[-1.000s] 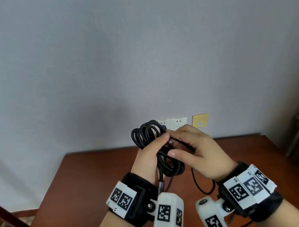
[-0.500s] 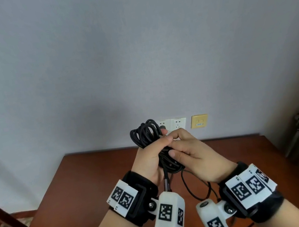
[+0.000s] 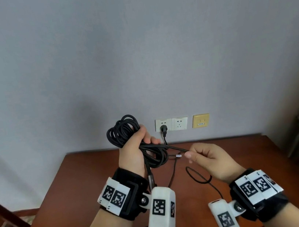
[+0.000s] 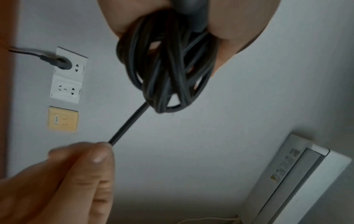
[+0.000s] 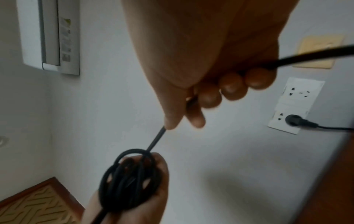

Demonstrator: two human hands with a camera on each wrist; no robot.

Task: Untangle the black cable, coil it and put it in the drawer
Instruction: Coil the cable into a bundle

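Now left hand [image 3: 132, 150] grips coiled black cable [image 3: 122, 130]; right hand [image 3: 210, 158] pinches 1 strand.

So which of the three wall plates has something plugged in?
The leftmost white socket, holding a black plug; the middle white socket and yellow plate are empty.

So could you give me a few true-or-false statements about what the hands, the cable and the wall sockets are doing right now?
1. The left hand grips a bundle of black cable. True.
2. The right hand is empty. False: it pinches a strand that runs to the bundle.
3. The bundle lies on the table. False: it is held up above it.
4. A black plug sits in a white wall socket. True.
5. The yellow wall plate has a plug in it. False: nothing is plugged in there.
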